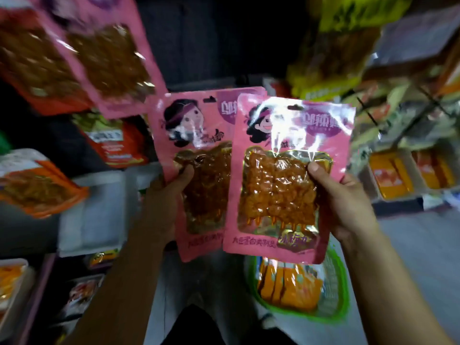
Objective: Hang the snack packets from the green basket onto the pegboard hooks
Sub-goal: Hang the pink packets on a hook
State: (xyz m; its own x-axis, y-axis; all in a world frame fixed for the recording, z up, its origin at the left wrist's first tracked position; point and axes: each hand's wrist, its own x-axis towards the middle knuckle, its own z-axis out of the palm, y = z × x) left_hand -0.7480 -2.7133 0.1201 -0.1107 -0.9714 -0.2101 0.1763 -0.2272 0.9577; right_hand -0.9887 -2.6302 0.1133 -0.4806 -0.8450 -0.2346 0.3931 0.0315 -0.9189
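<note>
Pink packets overlap edges: left hand (171, 188) grips one (199, 170), right hand (348, 202) another (286, 175); basket (338, 295) seemingly below.

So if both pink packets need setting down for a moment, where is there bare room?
Bare floor shows right of the green basket, below the shelf of orange packs. The basket still holds orange packets, so it is crowded. The left side is packed with hanging packets and boxes. Left hand and right hand each hold a pink packet.

Right pink packet (286, 180) hides part of left pink packet (199, 170) & green basket's (341, 290) top; bkgd shelves blurred.
</note>
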